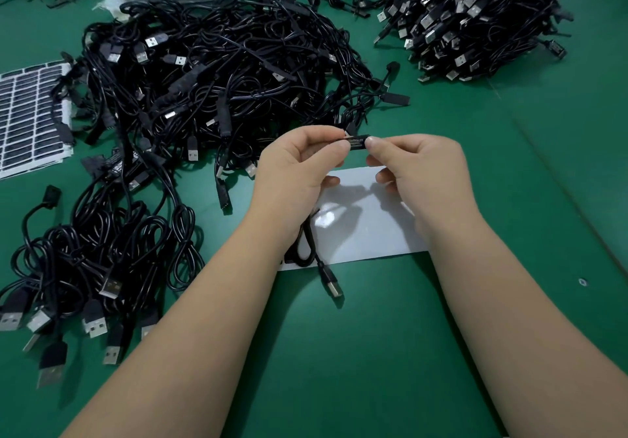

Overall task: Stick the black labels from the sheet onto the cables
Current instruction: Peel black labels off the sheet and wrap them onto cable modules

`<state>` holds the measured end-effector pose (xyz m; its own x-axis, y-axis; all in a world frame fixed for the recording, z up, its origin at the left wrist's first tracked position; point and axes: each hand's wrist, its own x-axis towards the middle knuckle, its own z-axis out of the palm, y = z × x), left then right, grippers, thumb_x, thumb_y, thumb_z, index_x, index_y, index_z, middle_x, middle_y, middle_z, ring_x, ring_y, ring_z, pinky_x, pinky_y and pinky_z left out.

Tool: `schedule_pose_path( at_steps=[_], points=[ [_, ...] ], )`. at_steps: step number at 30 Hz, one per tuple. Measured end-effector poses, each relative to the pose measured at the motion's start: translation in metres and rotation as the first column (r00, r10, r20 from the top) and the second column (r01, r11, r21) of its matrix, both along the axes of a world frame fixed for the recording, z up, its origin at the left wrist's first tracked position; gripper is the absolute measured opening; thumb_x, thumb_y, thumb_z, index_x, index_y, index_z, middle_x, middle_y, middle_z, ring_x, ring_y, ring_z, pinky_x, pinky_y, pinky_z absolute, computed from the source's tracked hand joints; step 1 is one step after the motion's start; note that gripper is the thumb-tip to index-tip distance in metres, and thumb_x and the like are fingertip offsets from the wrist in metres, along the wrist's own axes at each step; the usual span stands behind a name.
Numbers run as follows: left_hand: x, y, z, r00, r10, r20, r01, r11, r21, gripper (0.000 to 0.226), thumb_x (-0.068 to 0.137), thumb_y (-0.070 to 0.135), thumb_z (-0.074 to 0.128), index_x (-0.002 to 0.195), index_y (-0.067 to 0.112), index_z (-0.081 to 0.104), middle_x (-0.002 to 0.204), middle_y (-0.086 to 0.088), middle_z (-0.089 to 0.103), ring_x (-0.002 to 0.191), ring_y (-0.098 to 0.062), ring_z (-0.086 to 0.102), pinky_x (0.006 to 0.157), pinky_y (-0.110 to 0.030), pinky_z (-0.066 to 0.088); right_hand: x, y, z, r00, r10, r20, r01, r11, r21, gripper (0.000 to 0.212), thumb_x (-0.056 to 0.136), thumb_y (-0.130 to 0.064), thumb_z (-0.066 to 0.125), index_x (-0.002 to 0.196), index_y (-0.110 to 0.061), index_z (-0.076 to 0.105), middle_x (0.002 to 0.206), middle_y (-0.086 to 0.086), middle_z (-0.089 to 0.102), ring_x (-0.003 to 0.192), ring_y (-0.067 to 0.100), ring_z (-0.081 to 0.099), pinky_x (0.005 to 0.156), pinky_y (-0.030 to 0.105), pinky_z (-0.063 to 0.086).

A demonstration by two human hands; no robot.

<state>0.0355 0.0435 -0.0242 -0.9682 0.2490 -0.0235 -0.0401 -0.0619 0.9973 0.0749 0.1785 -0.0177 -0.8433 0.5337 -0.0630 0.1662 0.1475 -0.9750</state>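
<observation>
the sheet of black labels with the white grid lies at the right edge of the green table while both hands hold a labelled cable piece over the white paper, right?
Not quite. In the head view the sheet of black labels with the white grid lies at the left edge of the green table, not the right. The rest holds: the left hand and right hand hold the labelled black cable piece over the white paper.

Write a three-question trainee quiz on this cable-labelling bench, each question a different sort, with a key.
1. True or false: both the left hand and the right hand pinch the labelled cable module.
2. Where does the label sheet lie? A) at the left edge of the table B) under the hands C) on the right-hand pile
3. Fill in: the held cable's USB plug rests on the green ____.

Key: 1 true; 2 A; 3 table.
</observation>
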Motion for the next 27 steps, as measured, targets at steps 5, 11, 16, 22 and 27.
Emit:
schedule_pose_path(
  at_steps=[5,11,16,22,27],
  points=[
    [0.0012,0.0018,-0.0006,1.000,-0.014,-0.012,0.014,1.000,0.000,0.016,0.087,0.002,0.066,0.088,0.019,0.067,0.068,0.005,0.071,0.068,-0.008,0.067,0.059,-0.020,0.053,-0.0006,-0.0008,-0.0006,0.999,-0.037,0.034,0.040,0.997,-0.066,0.023,0.084,-0.029,0.073,0.065,-0.016,0.071,0.063,-0.004,0.070,0.041,0.001,0.051,0.038,0.017,0.039],
    [0.0021,0.0037,-0.0007,1.000,-0.003,-0.016,0.002,1.000,-0.022,0.022,0.090,0.005,0.063,0.102,0.023,0.064,0.070,0.007,0.072,0.071,-0.007,0.068,0.060,-0.019,0.054,0.0007,-0.0023,0.0002,1.000,-0.016,0.004,0.016,1.000,0.000,0.021,0.081,-0.031,0.073,0.064,-0.019,0.071,0.064,-0.005,0.070,0.044,0.000,0.053,0.045,0.013,0.040],
    [0.0040,0.0040,-0.0021,0.996,-0.061,-0.060,0.057,0.997,-0.060,0.032,0.088,0.005,0.067,0.108,0.029,0.060,0.080,0.012,0.075,0.076,-0.004,0.069,0.065,-0.017,0.053,0.0023,-0.0005,0.0007,1.000,-0.020,-0.009,0.021,0.995,0.100,0.013,0.081,-0.029,0.073,0.068,-0.029,0.071,0.061,-0.016,0.068,0.049,-0.003,0.055,0.053,0.014,0.043],
    [0.0055,0.0041,-0.0062,0.992,-0.054,-0.116,0.039,0.991,-0.129,0.040,0.085,0.008,0.071,0.113,0.034,0.061,0.089,0.012,0.075,0.089,-0.004,0.070,0.078,-0.025,0.057,0.0034,-0.0026,0.0014,1.000,-0.019,-0.015,0.023,0.922,0.386,0.012,0.084,-0.032,0.069,0.075,-0.027,0.074,0.058,-0.022,0.058,0.061,-0.001,0.056,0.063,0.019,0.043],
    [0.0084,0.0053,-0.0057,0.986,-0.034,-0.164,0.007,0.987,-0.163,0.040,0.084,0.009,0.071,0.114,0.035,0.060,0.091,0.008,0.075,0.091,-0.004,0.069,0.080,-0.029,0.057,0.0042,-0.0060,0.0035,0.998,0.013,-0.055,0.013,0.893,0.449,0.020,0.085,-0.029,0.066,0.067,-0.036,0.061,0.062,-0.024,0.056,0.066,-0.004,0.056,0.065,0.016,0.043]
  ],
)
